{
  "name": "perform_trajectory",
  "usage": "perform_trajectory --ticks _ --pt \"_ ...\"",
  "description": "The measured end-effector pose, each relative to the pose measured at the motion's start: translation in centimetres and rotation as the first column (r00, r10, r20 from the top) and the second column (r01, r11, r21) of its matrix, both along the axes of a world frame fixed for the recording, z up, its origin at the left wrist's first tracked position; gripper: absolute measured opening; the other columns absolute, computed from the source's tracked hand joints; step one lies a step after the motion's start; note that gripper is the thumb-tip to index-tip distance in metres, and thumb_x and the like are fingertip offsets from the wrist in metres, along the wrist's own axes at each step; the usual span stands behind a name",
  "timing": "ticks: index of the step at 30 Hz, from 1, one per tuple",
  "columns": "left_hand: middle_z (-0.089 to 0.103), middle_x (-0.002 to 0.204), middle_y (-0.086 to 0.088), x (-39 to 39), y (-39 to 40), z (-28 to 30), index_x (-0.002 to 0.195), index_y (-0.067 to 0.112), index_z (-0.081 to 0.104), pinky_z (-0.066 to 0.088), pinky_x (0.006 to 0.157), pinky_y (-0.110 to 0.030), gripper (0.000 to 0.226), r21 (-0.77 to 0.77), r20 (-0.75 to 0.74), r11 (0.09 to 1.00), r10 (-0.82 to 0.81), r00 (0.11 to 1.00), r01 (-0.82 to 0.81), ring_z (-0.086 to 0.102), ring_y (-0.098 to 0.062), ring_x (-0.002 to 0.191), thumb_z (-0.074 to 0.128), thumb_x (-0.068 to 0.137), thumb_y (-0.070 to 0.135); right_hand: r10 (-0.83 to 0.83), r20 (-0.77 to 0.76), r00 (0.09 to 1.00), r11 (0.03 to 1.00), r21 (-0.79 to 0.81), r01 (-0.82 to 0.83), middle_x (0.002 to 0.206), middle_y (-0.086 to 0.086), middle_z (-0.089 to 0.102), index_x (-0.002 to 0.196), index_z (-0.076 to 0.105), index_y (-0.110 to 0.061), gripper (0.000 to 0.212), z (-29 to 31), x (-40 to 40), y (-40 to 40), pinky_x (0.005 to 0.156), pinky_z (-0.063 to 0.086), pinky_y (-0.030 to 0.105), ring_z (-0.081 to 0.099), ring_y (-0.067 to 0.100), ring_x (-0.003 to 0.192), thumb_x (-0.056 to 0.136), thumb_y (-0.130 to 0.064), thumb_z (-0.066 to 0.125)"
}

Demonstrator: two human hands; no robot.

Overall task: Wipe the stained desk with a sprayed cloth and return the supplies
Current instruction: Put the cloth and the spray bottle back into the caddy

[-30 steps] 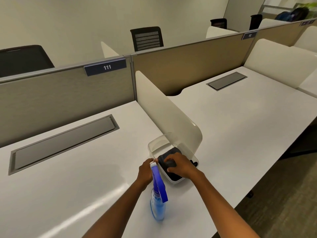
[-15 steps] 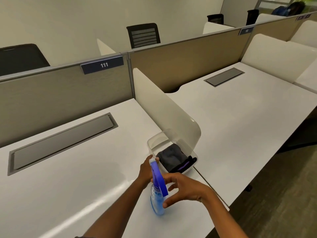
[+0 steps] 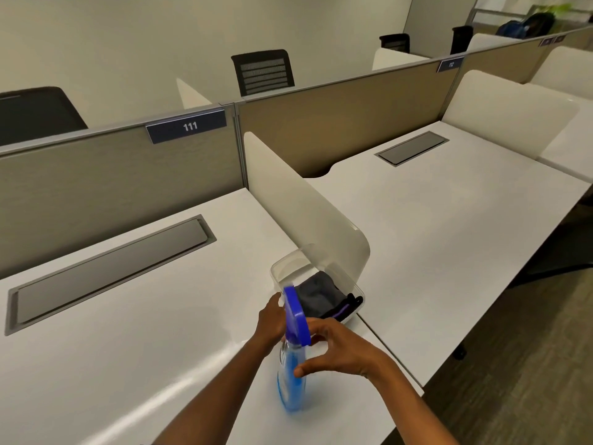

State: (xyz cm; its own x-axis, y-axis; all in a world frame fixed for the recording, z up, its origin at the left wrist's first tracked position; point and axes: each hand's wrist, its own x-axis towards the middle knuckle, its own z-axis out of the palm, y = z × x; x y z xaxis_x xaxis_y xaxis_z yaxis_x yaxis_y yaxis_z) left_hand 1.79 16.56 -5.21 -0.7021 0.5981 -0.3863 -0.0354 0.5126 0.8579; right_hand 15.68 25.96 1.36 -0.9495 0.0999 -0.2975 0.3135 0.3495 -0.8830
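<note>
A blue spray bottle with a purple-blue trigger head stands on the white desk, slightly blurred. My left hand grips its neck from behind, with the fingers partly hidden by the head. From the right, my right hand curls around the bottle, thumb on the body and fingertips at the neck. Just beyond it, a clear plastic bin holds the folded dark grey cloth and a dark item with a purple stripe.
A white divider rises beside the bin, between this desk and the neighbouring desk. Grey cable hatches are set into both desks. Beige partitions labelled 111 stand behind. The desk's front edge drops to carpet at right.
My right hand left the cloth in the bin, drew back toward me and closed around the spray bottle. My left hand stayed at the bottle's neck.
</note>
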Motion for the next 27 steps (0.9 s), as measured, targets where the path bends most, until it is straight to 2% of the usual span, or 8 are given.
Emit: perform_trajectory --ticks 3,5,7,12,18,21,24,27 --pt "0.056 0.133 -0.029 0.0 0.2 0.6 0.135 -0.003 0.045 0.049 0.103 -0.051 0.043 -0.038 0.061 0.999 0.017 0.998 -0.015 0.056 -0.044 0.120 0.049 0.100 0.023 -0.072 -0.056 0.996 0.995 -0.068 0.068 0.108 -0.018 0.070 0.114 0.065 -0.040 0.050 1.5 -0.2 1.0 0.088 0.055 0.023 0.063 0.006 0.107 0.067 -0.047 0.083" --pt "0.055 0.138 -0.021 0.1 0.3 0.7 0.137 0.007 0.045 0.048 0.106 -0.049 0.046 -0.045 0.033 0.999 -0.009 0.999 0.010 0.056 -0.035 0.122 0.049 0.100 0.034 -0.115 -0.102 0.988 0.987 -0.125 0.102 0.108 -0.013 0.072 0.110 0.067 -0.041 0.049 3.4 -0.6 2.0 0.089 0.056 0.030 0.066 0.011 0.107 0.065 -0.049 0.083" --pt "0.051 0.146 -0.011 0.2 0.4 0.9 0.142 0.019 0.042 0.045 0.109 -0.045 0.048 -0.041 0.048 0.999 0.032 0.998 -0.030 0.053 -0.029 0.128 0.045 0.100 0.041 -0.165 -0.167 0.972 0.975 -0.174 0.135 0.108 -0.003 0.074 0.110 0.069 -0.033 0.049 5.4 -1.4 3.0 0.091 0.057 0.037 0.068 0.019 0.106 0.065 -0.047 0.083" --pt "0.041 0.154 -0.006 0.0 0.5 0.6 0.149 0.023 0.031 0.041 0.111 -0.045 0.053 -0.043 0.041 0.998 0.047 0.998 -0.045 0.045 -0.028 0.137 0.039 0.101 0.045 -0.294 -0.324 0.899 0.953 -0.174 0.249 0.105 0.008 0.074 0.108 0.070 -0.019 0.051 9.1 -3.8 5.6 0.090 0.057 0.043 0.068 0.027 0.103 0.065 -0.043 0.084" --pt "0.032 0.159 -0.007 -0.3 0.7 0.4 0.152 0.025 0.023 0.039 0.113 -0.053 0.059 -0.017 0.087 0.998 0.066 0.994 -0.065 0.038 -0.032 0.142 0.038 0.100 0.046 -0.430 -0.401 0.809 0.898 -0.102 0.427 0.094 -0.012 0.074 0.095 0.066 -0.033 0.045 8.5 -7.3 7.1 0.081 0.058 0.026 0.069 0.013 0.092 0.058 -0.056 0.077" --pt "0.032 0.160 -0.006 -0.4 0.8 0.3 0.152 0.026 0.022 0.039 0.114 -0.053 0.056 -0.018 0.077 0.998 0.065 0.995 -0.064 0.038 -0.032 0.143 0.038 0.101 0.043 -0.530 -0.377 0.760 0.829 -0.045 0.557 0.107 -0.004 0.073 0.108 0.064 -0.023 0.054 6.3 -9.3 7.7 0.087 0.056 0.030 0.070 0.017 0.095 0.065 -0.052 0.079" --pt "0.031 0.160 -0.006 -0.5 0.9 0.3 0.152 0.026 0.021 0.039 0.113 -0.052 0.056 -0.039 0.074 0.997 0.074 0.994 -0.072 0.038 -0.031 0.143 0.038 0.101 0.043 -0.587 -0.371 0.719 0.766 0.034 0.642 0.102 -0.008 0.069 0.109 0.063 -0.023 0.058 4.3 -10.7 7.8 0.082 0.051 0.019 0.066 0.011 0.087 0.066 -0.060 0.074" --pt "0.033 0.159 -0.006 -0.5 1.1 0.3 0.152 0.026 0.022 0.040 0.113 -0.050 0.055 -0.053 0.070 0.996 0.081 0.994 -0.077 0.039 -0.031 0.142 0.037 0.101 0.042 -0.618 -0.360 0.698 0.736 0.044 0.675 0.107 -0.002 0.071 0.112 0.062 -0.021 0.063 2.6 -11.9 7.7 0.085 0.049 0.023 0.064 0.013 0.087 0.066 -0.062 0.073"
